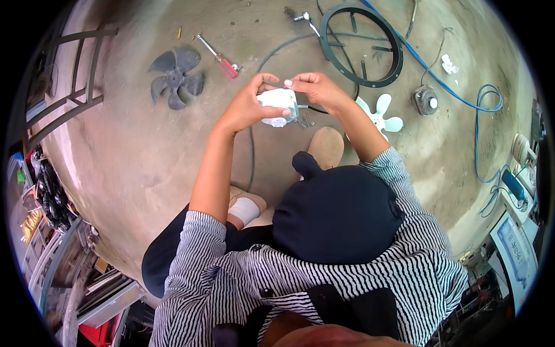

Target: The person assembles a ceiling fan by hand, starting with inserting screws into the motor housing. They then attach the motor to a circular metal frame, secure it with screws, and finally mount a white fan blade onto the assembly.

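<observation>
My left hand (pixel 250 104) is wrapped round a small whitish motor-like housing (pixel 278 106), its thumb lying across the front. A dark cable (pixel 317 110) comes out of the housing's right side. At the top right edge of the housing, my right hand (pixel 316 89) has thumb and forefinger drawn together in a pinch; anything between them is too small to tell. Several small screws (pixel 305 121) lie on the floor just below the housing. Right of my right forearm rests a pale green fan blade (pixel 381 117), partly covered by the arm.
On the floor lie a dark fan blade (pixel 176 77), a red-handled screwdriver (pixel 218 57), a black ring frame (pixel 395 58), a round motor (pixel 426 100) and a blue cable (pixel 442 85). A metal rack (pixel 81 66) stands left. My sandaled foot (pixel 326 147) is close below the housing.
</observation>
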`<state>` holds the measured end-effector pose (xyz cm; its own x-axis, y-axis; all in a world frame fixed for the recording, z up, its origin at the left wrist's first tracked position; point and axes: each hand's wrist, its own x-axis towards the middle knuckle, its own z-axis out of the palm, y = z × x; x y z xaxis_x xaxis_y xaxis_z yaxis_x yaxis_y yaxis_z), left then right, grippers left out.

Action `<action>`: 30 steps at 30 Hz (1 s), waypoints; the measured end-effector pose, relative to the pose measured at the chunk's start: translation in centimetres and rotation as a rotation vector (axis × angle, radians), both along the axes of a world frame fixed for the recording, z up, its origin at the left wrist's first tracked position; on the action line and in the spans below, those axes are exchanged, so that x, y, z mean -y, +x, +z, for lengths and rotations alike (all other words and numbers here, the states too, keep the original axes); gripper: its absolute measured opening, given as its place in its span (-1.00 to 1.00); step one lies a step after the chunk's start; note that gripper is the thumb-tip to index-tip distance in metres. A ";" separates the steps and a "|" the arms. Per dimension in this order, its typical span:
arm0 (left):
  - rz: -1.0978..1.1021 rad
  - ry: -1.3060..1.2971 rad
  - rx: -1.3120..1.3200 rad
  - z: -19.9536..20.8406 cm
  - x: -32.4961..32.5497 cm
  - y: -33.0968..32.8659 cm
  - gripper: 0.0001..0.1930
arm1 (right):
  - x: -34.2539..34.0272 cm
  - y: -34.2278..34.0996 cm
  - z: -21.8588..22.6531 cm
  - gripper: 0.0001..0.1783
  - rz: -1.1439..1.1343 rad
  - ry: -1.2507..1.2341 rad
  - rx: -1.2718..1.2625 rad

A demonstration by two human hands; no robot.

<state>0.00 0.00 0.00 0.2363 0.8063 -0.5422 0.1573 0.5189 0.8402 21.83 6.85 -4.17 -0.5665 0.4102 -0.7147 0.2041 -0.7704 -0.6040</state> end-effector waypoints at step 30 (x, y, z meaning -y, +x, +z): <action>0.064 0.274 -0.570 -4.4 -1.0 0.4 -0.54 | 0.9 -1.1 0.7 -0.72 -0.395 0.284 0.065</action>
<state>0.44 1.04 -4.44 -0.0817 0.9367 -0.3405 0.5951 0.3199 0.7373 20.69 5.94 -3.42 -0.2857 0.7688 -0.5721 -0.0262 -0.6031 -0.7973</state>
